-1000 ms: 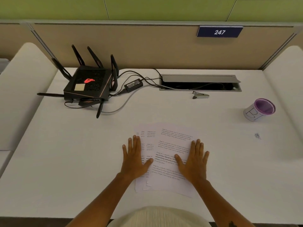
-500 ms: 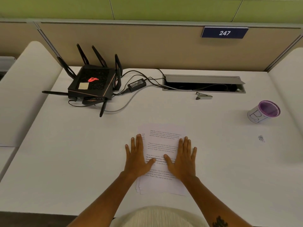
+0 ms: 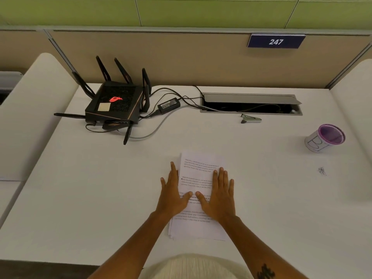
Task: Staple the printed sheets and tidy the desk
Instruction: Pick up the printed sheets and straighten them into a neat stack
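Note:
A stack of printed sheets (image 3: 198, 174) lies on the white desk (image 3: 100, 188) right in front of me, its edges nearly lined up. My left hand (image 3: 173, 195) presses flat on the stack's left edge, fingers spread. My right hand (image 3: 220, 195) lies flat on the stack's right side, thumb tip close to the left thumb. Neither hand holds anything. A small grey stapler (image 3: 251, 119) rests at the back of the desk, just in front of the cable slot, well beyond both hands.
A black router (image 3: 114, 105) with antennas, its power brick (image 3: 168, 104) and cables occupy the back left. An open cable slot (image 3: 251, 103) runs along the back. A purple-rimmed cup (image 3: 325, 137) stands at the right, with a small scrap (image 3: 322, 171) in front of it.
My hands have slid toward each other, pushing the fanned sheets into a narrower, more even stack. The stapler and cup have not moved.

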`<state>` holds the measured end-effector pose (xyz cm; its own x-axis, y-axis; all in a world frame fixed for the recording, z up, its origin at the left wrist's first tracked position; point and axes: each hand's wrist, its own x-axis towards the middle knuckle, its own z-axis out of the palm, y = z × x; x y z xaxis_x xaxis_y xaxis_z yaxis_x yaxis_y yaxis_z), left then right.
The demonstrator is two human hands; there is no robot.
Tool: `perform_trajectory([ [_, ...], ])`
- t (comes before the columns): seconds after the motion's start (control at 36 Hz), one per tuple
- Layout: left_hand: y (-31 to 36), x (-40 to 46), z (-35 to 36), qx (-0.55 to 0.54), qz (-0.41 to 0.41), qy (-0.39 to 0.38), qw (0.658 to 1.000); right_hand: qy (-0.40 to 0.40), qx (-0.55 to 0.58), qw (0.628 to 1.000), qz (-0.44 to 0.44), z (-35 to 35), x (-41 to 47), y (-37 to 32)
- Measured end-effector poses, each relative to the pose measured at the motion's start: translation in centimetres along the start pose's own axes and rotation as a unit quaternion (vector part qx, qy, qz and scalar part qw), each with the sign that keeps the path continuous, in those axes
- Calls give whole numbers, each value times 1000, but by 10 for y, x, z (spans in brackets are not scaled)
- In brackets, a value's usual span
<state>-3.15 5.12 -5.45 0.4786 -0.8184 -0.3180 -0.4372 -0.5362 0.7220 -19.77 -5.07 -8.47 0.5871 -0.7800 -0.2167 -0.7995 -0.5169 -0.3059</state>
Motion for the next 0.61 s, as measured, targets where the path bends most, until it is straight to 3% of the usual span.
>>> perform_trajectory([
  [0.14,18,-10,-2,-120,-46,54,990,9,19,1000,-3,-1,-1,2],
  [0.28,25,-17,-1,-157,-93,114,977,-5,39,999,-4,-2,0,3],
  [0.36,26,-18,-1,-172,-104,120,972,6,109,994,-4,-5,0,5],
  [0.47,26,-21,-8,-205,-94,129,966,67,350,932,69,-15,-7,13],
  [0.61,22,-21,-25,-256,-76,116,957,96,483,855,161,-41,-6,26],
])
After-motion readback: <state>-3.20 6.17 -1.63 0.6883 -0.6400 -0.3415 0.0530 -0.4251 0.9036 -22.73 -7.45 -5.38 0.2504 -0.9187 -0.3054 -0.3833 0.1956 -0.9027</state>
